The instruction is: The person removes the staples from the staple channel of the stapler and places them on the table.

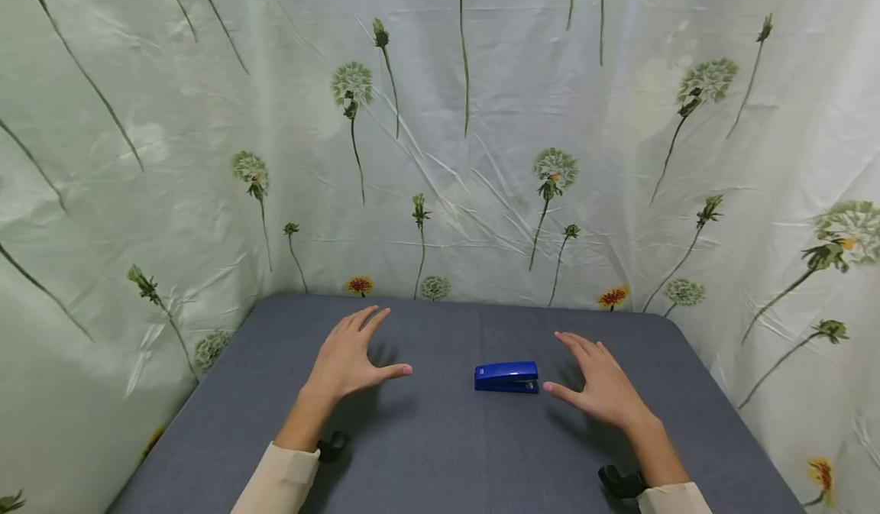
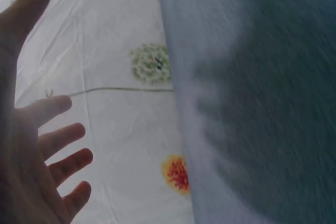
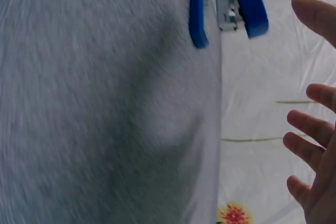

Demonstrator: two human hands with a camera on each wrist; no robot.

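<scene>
Glossy blue plastic stapler (image 1: 506,377) lies flat, lengthwise left to right, on a grey fabric-topped table (image 1: 440,438), a little right of centre — gapped end facing right. Right hand (image 1: 600,383) nearest: fingers spread, holding nothing, thumb tip just beside that end. Left hand (image 1: 351,361) farther off to the left, likewise spread and without a hold; the two well apart, stapler between. Reads as a stage before contact; any grip would call for the right hand to come left and down, thumb to the near side, fingers to the far. Possible hindrance — that thumb, which could nudge the gapped end. Cream cloth sleeves (image 1: 278,480) at the near edge; pale dandelion-printed curtain (image 1: 591,117) beyond the table.
</scene>
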